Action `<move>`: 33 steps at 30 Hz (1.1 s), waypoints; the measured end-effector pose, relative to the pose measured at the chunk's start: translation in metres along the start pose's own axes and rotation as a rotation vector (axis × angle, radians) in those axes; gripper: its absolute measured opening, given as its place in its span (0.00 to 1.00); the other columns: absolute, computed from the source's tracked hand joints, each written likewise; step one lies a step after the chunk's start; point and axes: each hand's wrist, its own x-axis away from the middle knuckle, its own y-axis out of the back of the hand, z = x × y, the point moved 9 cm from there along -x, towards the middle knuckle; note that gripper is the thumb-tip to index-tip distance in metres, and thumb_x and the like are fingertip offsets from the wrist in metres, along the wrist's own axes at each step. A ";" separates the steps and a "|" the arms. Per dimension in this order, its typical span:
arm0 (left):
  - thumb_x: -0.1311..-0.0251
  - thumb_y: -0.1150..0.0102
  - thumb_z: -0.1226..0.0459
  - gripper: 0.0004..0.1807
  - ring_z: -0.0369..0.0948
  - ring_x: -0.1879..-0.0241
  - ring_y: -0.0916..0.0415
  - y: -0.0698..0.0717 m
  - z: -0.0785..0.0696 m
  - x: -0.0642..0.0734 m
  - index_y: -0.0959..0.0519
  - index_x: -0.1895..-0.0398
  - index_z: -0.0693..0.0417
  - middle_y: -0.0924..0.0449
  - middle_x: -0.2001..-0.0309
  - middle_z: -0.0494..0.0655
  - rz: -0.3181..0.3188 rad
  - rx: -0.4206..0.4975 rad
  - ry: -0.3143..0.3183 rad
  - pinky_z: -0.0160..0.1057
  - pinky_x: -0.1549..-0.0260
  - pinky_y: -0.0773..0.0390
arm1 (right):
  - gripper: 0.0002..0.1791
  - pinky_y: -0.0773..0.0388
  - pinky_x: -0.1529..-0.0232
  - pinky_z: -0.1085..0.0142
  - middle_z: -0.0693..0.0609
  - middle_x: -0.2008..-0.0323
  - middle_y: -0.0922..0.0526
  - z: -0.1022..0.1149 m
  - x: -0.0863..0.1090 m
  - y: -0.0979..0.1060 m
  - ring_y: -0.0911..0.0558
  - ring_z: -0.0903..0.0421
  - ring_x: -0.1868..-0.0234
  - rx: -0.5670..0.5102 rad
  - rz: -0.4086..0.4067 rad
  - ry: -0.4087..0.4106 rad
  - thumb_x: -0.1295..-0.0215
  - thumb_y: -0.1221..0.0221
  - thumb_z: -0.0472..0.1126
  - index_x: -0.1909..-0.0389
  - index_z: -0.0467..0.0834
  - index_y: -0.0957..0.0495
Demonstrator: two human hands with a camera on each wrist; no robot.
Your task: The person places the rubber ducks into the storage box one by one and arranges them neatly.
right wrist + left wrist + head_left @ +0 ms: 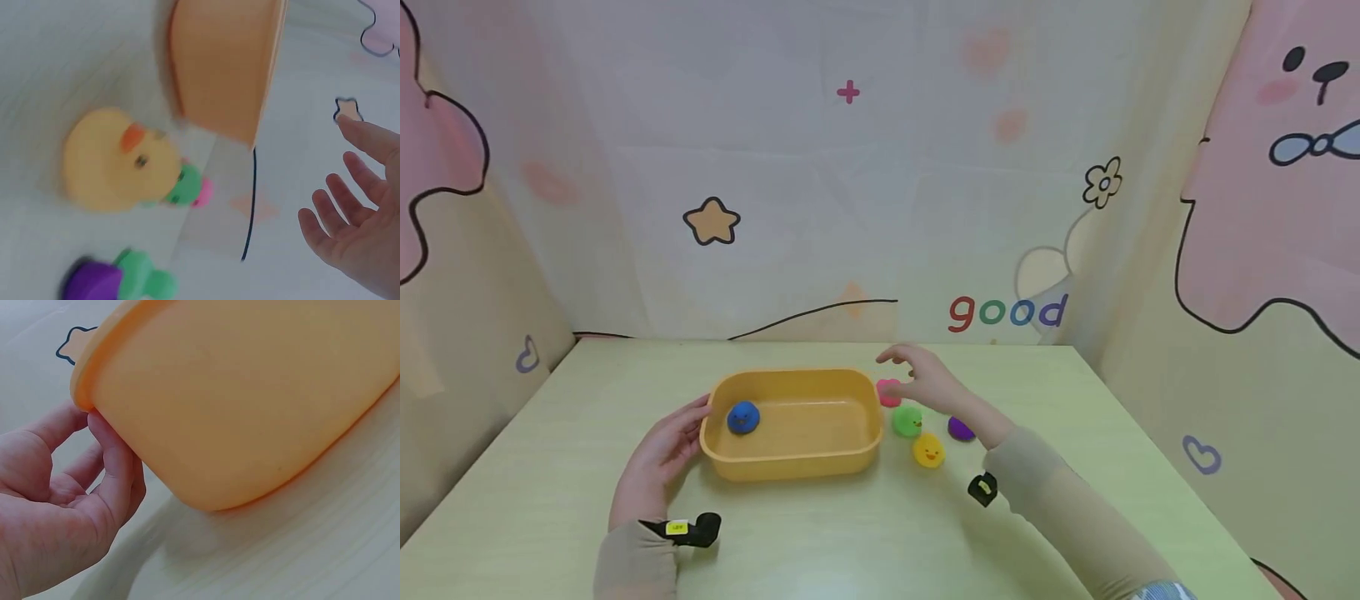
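At the left end of the yellow plastic tub (790,468), my left hand (662,450) holds the rim from outside. Its curled fingers (119,469) meet the rim's underside in the left wrist view. A blue toy duck head (743,417) lies inside the tub, towards the left. My right hand (928,379) hovers past the tub's right end, fingers apart, holding nothing. Beneath it is a pink toy (889,392), partly covered by the hand. Close by lie a green duck toy (907,422), a yellow duck toy (928,451) and a purple toy (960,429) half hidden by the forearm.
Another green piece (147,275) sits by the purple toy in the right wrist view. The pale table (820,542) ends at a printed cloth backdrop (887,208), with cloth walls on both sides. A black strap mount (700,530) sticks out from the left wrist.
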 end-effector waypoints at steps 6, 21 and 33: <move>0.28 0.50 0.65 0.14 0.28 0.58 0.20 0.000 -0.003 0.004 0.17 0.63 0.35 0.16 0.60 0.33 0.017 -0.007 -0.022 0.26 0.57 0.21 | 0.24 0.26 0.41 0.45 0.42 0.41 0.24 -0.040 0.023 0.018 0.28 0.40 0.39 -0.037 -0.068 -0.086 0.39 0.34 0.38 0.42 0.40 0.26; 0.27 0.51 0.65 0.15 0.29 0.59 0.20 -0.001 -0.003 0.001 0.17 0.65 0.35 0.16 0.61 0.33 0.023 0.002 -0.029 0.26 0.58 0.20 | 0.25 0.26 0.42 0.44 0.35 0.39 0.27 -0.113 0.062 0.037 0.30 0.35 0.38 -0.064 -0.083 -0.206 0.37 0.37 0.36 0.40 0.34 0.28; 0.28 0.51 0.65 0.16 0.28 0.59 0.20 -0.003 -0.003 0.001 0.16 0.66 0.34 0.15 0.62 0.32 0.037 0.005 -0.011 0.26 0.57 0.20 | 0.29 0.29 0.40 0.41 0.36 0.35 0.29 -0.144 0.070 0.033 0.31 0.35 0.36 -0.041 0.068 -0.284 0.38 0.37 0.37 0.35 0.36 0.30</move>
